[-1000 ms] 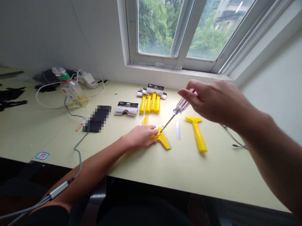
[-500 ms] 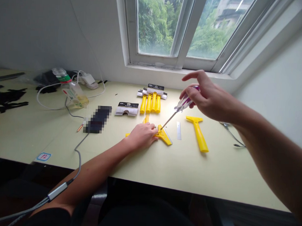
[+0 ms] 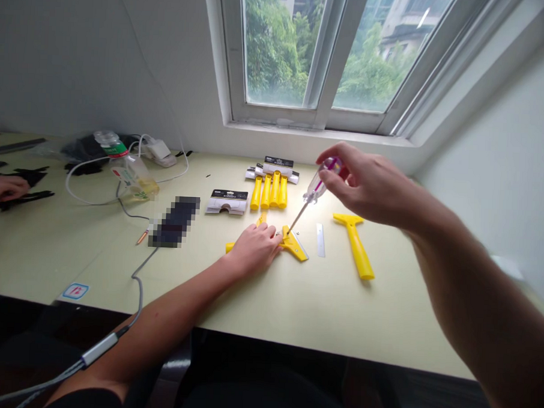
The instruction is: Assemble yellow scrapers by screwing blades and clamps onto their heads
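Observation:
On the table, my left hand (image 3: 257, 248) is closed around a yellow scraper (image 3: 296, 248), pressing it down; the hand covers much of its handle. A metal blade edge shows along the scraper's head. My right hand (image 3: 352, 177) grips the clear and purple handle of a screwdriver (image 3: 304, 212), its fingers wrapped round it. The tilted shaft runs down to the scraper's head, where the tip meets it. Just right of the head lies a loose flat blade (image 3: 321, 240). Farther right is a second yellow scraper (image 3: 355, 247).
Several yellow handles (image 3: 275, 192) with card sleeves lie toward the window. A folded card sleeve (image 3: 227, 202) is left of them. A bottle (image 3: 131, 177), cables and a pixelated dark object (image 3: 174, 222) occupy the left side. Another person's hand (image 3: 6, 187) is at the far left.
My right hand has lowered slightly and shifted left, its forefinger now curled onto the screwdriver handle. Another person's hand has come into view at the far left. The camera view has shifted slightly.

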Demonstrator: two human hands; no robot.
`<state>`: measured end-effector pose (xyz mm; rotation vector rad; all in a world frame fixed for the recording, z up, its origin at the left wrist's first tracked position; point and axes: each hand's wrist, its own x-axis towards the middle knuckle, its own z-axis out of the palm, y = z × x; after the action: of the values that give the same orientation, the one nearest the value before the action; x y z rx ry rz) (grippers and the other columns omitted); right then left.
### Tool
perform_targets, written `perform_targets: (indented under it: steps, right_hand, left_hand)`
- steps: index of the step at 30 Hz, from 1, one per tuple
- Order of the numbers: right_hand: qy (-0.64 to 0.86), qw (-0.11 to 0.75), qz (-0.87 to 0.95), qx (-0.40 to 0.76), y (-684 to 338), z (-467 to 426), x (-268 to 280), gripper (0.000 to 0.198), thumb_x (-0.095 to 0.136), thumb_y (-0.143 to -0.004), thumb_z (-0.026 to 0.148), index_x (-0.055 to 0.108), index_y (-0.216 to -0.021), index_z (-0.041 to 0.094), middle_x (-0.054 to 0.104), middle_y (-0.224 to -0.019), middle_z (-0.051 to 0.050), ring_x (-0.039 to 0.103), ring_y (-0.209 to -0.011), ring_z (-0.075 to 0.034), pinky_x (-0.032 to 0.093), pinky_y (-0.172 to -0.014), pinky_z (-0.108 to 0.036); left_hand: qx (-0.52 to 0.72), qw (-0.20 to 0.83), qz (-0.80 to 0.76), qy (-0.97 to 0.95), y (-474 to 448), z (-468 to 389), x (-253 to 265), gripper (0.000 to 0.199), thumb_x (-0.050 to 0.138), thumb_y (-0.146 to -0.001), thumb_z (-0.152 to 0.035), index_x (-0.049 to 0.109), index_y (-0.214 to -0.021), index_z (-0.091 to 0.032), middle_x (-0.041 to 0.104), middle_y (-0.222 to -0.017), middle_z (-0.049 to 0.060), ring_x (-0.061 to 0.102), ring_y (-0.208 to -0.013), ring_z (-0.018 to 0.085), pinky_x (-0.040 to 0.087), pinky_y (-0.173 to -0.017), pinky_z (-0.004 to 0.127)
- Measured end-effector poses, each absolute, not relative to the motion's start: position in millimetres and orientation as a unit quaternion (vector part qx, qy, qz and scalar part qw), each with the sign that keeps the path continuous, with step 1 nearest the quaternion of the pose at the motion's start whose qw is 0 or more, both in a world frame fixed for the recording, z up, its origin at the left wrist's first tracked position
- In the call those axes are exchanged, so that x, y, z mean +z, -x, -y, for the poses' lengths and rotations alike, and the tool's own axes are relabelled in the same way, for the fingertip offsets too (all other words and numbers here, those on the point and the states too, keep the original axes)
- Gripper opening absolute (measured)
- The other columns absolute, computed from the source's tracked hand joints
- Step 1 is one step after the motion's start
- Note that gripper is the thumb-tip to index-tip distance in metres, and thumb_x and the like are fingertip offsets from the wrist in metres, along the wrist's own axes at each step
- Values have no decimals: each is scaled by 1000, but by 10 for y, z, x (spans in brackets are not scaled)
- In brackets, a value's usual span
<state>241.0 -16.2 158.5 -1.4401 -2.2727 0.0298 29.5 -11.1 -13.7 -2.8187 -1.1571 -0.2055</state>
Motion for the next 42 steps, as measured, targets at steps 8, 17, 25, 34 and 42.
perform_targets:
  steps: [8, 17, 25, 34, 42]
  right_hand:
    - [560, 232, 791, -84, -2424, 265, 1525, 34, 49, -90, 49, 66, -100, 21, 67, -71, -9, 62, -69, -27, 46, -64, -40]
    - [535, 368, 761, 9, -2450, 136, 1339, 36, 58, -87, 45, 60, -114, 21, 70, -86, -7, 63, -68, -20, 50, -67, -38]
    - [493, 428, 755, 57, -2576, 91, 1190, 40, 50, -91, 40, 50, -128, 25, 68, -99, -8, 66, -84, -25, 53, -77, -43]
    - [490, 397, 773, 64, -2716, 186, 1253, 38, 44, -94, 40, 44, -130, 27, 66, -98, -8, 64, -85, -24, 52, -76, -41]
    - [478, 382, 785, 94, -2624, 114, 1191, 38, 49, -91, 39, 49, -125, 24, 67, -93, -6, 63, -79, -23, 51, -71, -39]
  left_hand:
    - [-62, 29, 384, 921, -295, 108, -125, 26, 47, -98, -33, 64, -111, -18, 63, -98, 9, 57, -91, 23, 43, -77, 35]
    - [-67, 20, 386, 920, -273, 89, -134, 27, 49, -97, -34, 64, -114, -19, 63, -97, 8, 57, -91, 23, 43, -76, 33]
    - [-65, 16, 384, 921, -252, 80, -143, 26, 47, -98, -36, 65, -106, -19, 62, -94, 7, 57, -87, 21, 43, -74, 33]
    - [-58, 1, 388, 920, -251, 70, -141, 28, 47, -98, -35, 65, -114, -21, 63, -96, 7, 57, -89, 21, 43, -76, 33]
    - [-51, 5, 391, 919, -254, 77, -137, 29, 47, -98, -37, 65, -115, -23, 63, -97, 8, 56, -89, 22, 44, -76, 33]
